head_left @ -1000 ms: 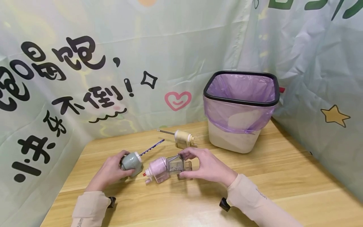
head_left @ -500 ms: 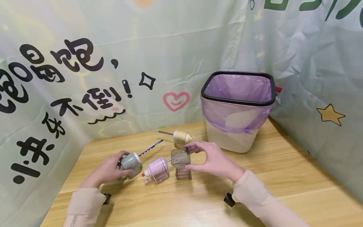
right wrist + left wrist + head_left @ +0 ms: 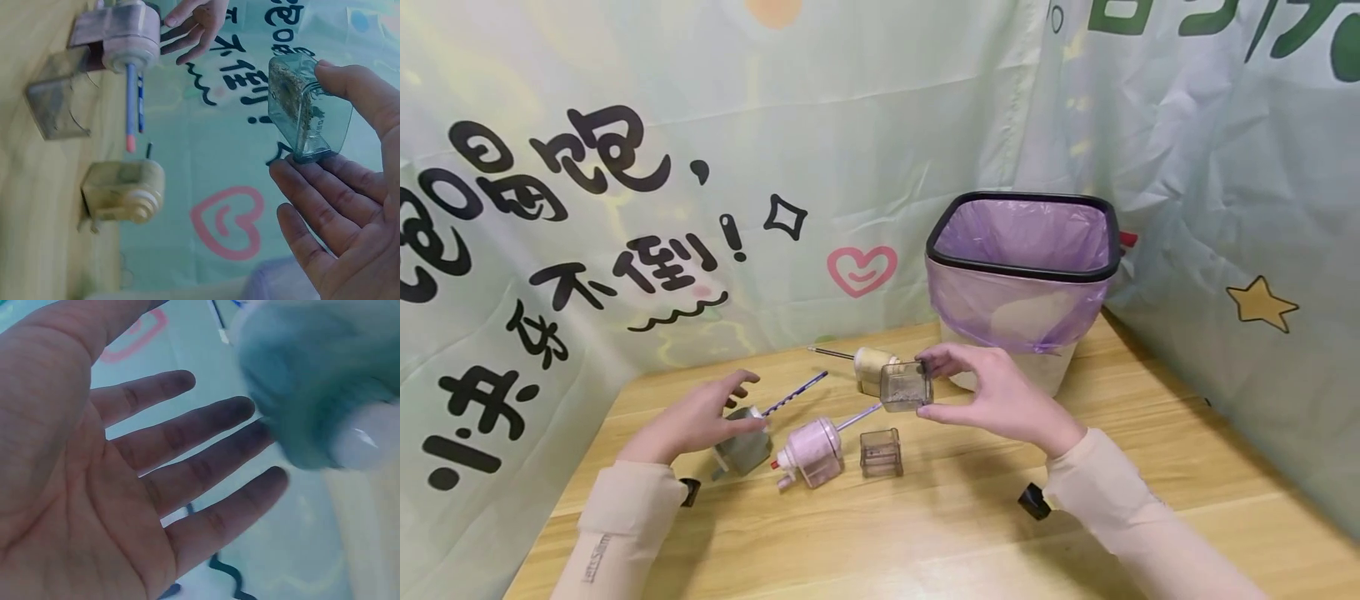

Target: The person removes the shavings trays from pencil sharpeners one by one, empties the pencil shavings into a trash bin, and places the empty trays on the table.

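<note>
My right hand (image 3: 1000, 408) pinches a clear smoky shavings box (image 3: 904, 387) between thumb and fingertips, raised over the table. Pencil shavings show inside this box in the right wrist view. Below it, a second clear box (image 3: 882, 454) stands on the wood beside a pink pencil sharpener (image 3: 812, 457), which has a lavender pencil (image 3: 859, 416) in it. At the left, my left hand (image 3: 696, 421) hovers over a grey-green pencil sharpener (image 3: 747, 448) holding a blue pencil (image 3: 797, 393). Its fingers are spread and hold nothing in the left wrist view (image 3: 206, 450).
Behind the raised box lies a cream pencil sharpener (image 3: 869, 372) with a black pencil (image 3: 831, 353). A bin (image 3: 1022, 321) lined with a purple bag stands at the back right of the wooden table (image 3: 880, 550). Printed cloth hangs behind.
My right hand has lifted the shavings box up and to the right, away from the pink sharpener and the second box. The left hand has let go of the grey-green sharpener.
</note>
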`<state>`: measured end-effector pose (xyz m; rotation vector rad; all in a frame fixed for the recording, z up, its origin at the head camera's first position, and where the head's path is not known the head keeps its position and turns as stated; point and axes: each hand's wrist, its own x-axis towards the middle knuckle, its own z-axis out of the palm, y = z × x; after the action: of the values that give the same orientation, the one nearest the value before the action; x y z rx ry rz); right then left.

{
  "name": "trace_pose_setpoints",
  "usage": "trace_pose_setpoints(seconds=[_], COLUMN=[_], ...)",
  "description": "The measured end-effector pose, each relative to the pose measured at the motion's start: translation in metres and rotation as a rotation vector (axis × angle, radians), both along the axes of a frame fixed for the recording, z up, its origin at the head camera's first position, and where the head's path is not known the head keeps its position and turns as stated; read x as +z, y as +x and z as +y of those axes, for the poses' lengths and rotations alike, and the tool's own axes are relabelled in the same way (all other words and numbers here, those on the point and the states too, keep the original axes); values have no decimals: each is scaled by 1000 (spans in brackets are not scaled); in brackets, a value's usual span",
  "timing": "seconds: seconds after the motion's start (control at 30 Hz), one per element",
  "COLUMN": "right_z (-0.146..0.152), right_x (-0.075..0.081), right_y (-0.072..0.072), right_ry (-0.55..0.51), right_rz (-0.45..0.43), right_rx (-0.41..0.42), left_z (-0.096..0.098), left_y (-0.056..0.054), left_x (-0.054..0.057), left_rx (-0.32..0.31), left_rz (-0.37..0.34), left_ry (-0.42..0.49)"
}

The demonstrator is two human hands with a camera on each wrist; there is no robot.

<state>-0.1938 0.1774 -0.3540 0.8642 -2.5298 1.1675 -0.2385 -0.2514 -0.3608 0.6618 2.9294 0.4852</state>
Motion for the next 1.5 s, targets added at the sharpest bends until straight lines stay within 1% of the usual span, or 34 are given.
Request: trace_pose_setpoints(seconds=[0.1,0.2,0.37,0.53,0.77,0.9,1.0,1.13,1.23,1.37,1.5], right_z=[6,11,23,35,47,54,61,70,77,86,98], right_x=[6,14,31,51,72,83,91,99,105,112,119], right_y=[-1,-1,-3,-3,-4,-2,0,2,2,0,-7], right_ry=[11,27,31,15,5,11,-1,-30,-45,-45,-43], right_rz=[22,26,17,30,108,104,91,69,61,79,79], right_rx=[-2,-16,-75,-118,-141,-177,-225,-289,-312,-339,-373], left_z=[11,22,43,65,88,102,114,132,146,164,182], left_y=[-2,-5,-13,-19,-32,-38,-42,-46,-49,-51,-54], left_x=[12,22,33,45,57,63,67,71,73,76,79], left_rx=[-28,-70,-138,-198,-210,-205,-199,-204,-208,-211,-236], left_rz=[26,56,105,164,187,203,227,259,283,303,321], left_ry=[0,3,5,7,33,72,108,174,236,317,385])
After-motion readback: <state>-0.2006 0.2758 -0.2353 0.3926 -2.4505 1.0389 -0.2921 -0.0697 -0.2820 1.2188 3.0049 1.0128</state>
